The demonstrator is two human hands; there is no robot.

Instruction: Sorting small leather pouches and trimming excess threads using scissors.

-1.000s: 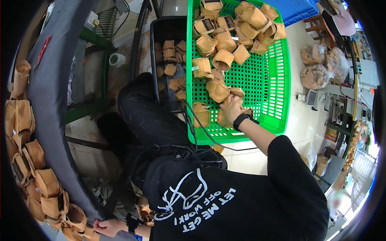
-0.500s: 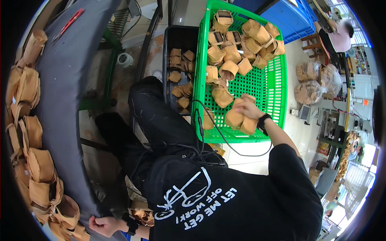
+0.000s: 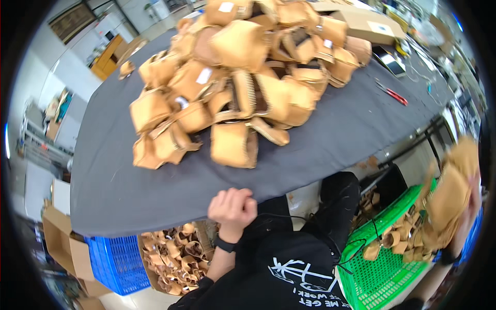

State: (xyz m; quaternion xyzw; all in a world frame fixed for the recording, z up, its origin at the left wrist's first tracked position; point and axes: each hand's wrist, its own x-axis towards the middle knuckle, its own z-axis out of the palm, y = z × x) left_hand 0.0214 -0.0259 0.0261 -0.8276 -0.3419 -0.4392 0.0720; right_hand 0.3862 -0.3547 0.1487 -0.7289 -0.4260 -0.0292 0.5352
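A dark grey counter (image 3: 155, 181) fills most of the view, carrying a tall heap of tan leather pieces (image 3: 243, 67) that spreads from its middle toward the far edge. Beyond the heap lie a flat cardboard box (image 3: 369, 23), a dark tablet (image 3: 390, 59) and a red-handled tool (image 3: 395, 94). The room behind looks like a workshop, with pale floor, a wooden cabinet (image 3: 106, 54) at the far left and cluttered shelving along the right. Below the counter's near edge, a blue plastic crate (image 3: 116, 261) stands just beside an open cardboard box (image 3: 67, 248) and a bin of curled leather offcuts (image 3: 178, 256). At lower right a green plastic basket (image 3: 385, 274) holds more tan pieces. The left hand (image 3: 232, 206) rests on the counter's near edge, fingers (image 3: 243, 195) curled shut over the rim and holding nothing else. The right hand (image 3: 467, 206), blurred at the right rim, is raised above the green basket with its fingers closed round a bunch of tan pieces (image 3: 449, 194)
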